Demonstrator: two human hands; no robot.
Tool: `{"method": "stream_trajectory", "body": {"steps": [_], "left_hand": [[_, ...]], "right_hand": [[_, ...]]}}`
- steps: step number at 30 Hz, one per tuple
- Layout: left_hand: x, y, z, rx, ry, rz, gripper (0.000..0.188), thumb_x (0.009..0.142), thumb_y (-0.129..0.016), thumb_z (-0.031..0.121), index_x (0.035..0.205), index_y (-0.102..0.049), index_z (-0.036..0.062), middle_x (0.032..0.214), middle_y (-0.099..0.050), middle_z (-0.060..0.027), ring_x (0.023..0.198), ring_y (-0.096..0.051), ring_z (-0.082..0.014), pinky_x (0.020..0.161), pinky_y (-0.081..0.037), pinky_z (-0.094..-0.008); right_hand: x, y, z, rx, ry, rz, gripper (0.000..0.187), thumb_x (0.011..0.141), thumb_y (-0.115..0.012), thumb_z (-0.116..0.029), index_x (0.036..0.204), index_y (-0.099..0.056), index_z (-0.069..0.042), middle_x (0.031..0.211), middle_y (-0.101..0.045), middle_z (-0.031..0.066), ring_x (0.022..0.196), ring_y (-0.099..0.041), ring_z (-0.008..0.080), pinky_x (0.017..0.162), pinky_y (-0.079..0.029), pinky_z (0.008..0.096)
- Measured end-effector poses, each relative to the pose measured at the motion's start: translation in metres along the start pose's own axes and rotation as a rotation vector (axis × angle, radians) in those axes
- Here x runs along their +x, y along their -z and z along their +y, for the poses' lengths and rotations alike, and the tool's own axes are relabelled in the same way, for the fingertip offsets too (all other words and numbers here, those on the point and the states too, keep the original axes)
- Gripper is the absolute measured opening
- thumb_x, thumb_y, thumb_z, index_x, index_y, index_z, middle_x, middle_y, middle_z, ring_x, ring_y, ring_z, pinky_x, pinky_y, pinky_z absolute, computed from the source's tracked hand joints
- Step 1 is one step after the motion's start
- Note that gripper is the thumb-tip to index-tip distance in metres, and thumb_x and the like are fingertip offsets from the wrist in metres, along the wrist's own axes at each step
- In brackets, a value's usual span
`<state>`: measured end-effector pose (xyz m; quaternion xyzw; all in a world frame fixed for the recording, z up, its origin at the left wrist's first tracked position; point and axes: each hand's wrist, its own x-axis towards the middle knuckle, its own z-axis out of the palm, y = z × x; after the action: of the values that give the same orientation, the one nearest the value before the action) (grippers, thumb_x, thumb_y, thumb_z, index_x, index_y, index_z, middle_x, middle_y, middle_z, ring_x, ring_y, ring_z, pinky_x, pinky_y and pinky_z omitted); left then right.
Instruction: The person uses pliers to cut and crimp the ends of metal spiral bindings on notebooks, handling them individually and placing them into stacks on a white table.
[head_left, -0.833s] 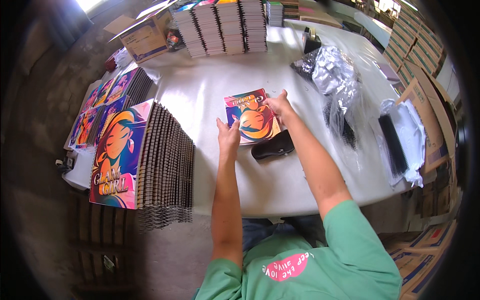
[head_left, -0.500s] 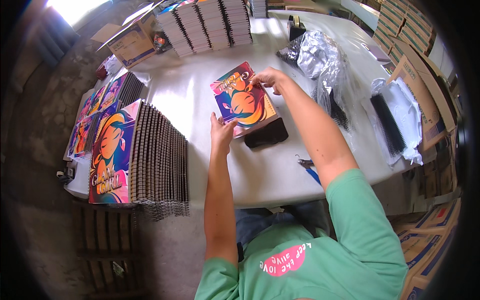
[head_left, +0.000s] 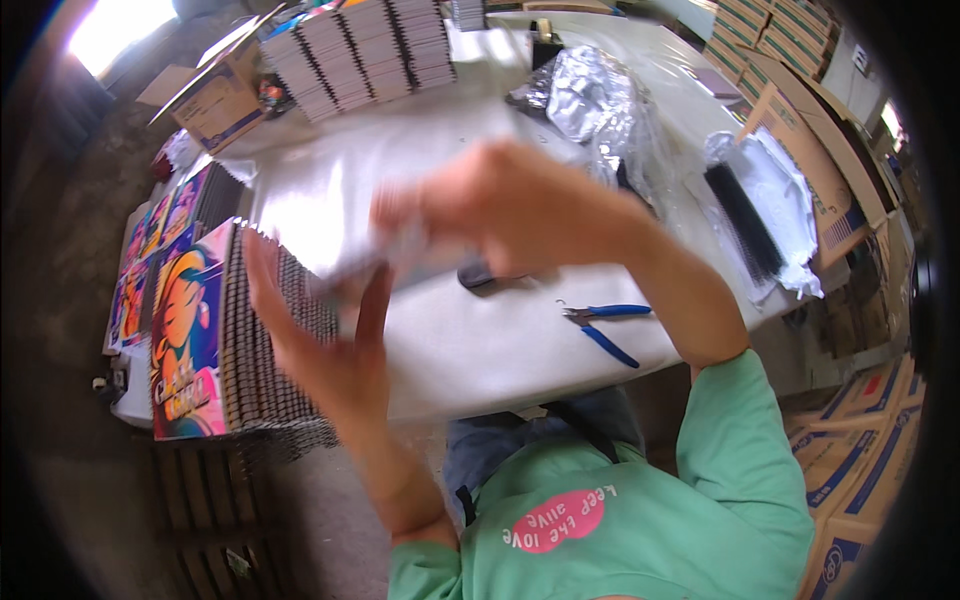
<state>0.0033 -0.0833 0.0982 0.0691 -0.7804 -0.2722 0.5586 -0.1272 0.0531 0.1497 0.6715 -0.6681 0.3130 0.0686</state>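
Observation:
A spiral notebook [head_left: 350,278], smeared by motion and turned nearly edge-on, is held up over the table beside the near-left stack. My right hand [head_left: 490,205], also blurred, is closed on its right side. Around the notebook's left end my left hand [head_left: 325,350] is spread in a V, thumb and fingers well apart; whether the thumb touches it I cannot tell. Close to the left hand stands a tall stack of spiral notebooks [head_left: 187,335] with a colourful illustrated cover on top. A black object [head_left: 478,278] lies partly hidden under my right hand.
Blue-handled cutters [head_left: 605,325] lie near the table's front edge. Black binding coils [head_left: 742,225] rest on white wrapping at right, beside an open carton [head_left: 815,170]. Crumpled clear plastic [head_left: 590,95] lies farther back. More notebook stacks [head_left: 365,55] stand at the back.
The notebook has moved left and toward me, turning from cover-up to nearly edge-on. My left hand has spread its fingers. The cutters show fully; the whole view has shifted slightly.

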Motion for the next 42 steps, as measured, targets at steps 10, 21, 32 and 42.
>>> {"method": "stream_trajectory", "body": {"steps": [10,21,32,42], "left_hand": [[-0.100,0.040,-0.023,-0.689,0.424,-0.280,0.032,0.069,-0.071,-0.007,0.092,-0.050,0.0015,0.083,-0.054,-0.0090,0.078,-0.055,-0.0159,0.070,-0.047,-0.0263],[-0.168,-0.006,-0.047,-0.530,0.683,-0.199,0.064,0.066,-0.077,-0.002,0.118,-0.040,0.0044,0.106,-0.048,-0.0063,0.104,-0.047,-0.0186,0.093,-0.037,-0.0332],[-0.109,-0.047,0.028,0.305,-0.211,-0.455,0.022,0.074,-0.071,0.027,0.095,-0.066,0.0218,0.075,-0.052,0.0009,0.092,-0.054,-0.0209,0.109,-0.006,-0.0536],[-0.106,-0.064,0.022,0.260,-0.309,-0.419,0.037,0.068,-0.072,0.037,0.099,-0.063,0.0196,0.079,-0.046,-0.0025,0.108,-0.051,-0.0300,0.109,-0.002,-0.0548]], "right_hand": [[-0.147,-0.053,-0.024,0.885,-0.555,0.534,0.049,0.067,-0.076,0.002,0.112,-0.057,-0.008,0.093,-0.066,0.0068,0.085,-0.064,0.0136,0.078,-0.049,0.0249],[-0.170,-0.138,-0.006,0.649,-0.895,0.537,0.027,0.064,-0.060,0.005,0.087,-0.049,-0.003,0.076,-0.052,0.0013,0.071,-0.051,0.0077,0.067,-0.042,0.0223],[-0.222,-0.046,0.033,0.739,-0.613,0.801,0.048,0.074,-0.058,-0.001,0.120,-0.045,-0.001,0.116,-0.051,0.0095,0.113,-0.048,0.0192,0.099,-0.035,0.0340],[-0.385,0.085,0.204,-0.990,-1.408,0.096,0.040,0.083,-0.059,-0.022,0.120,-0.053,-0.007,0.108,-0.059,0.0199,0.101,-0.056,0.0389,0.081,-0.048,0.0458]]}}
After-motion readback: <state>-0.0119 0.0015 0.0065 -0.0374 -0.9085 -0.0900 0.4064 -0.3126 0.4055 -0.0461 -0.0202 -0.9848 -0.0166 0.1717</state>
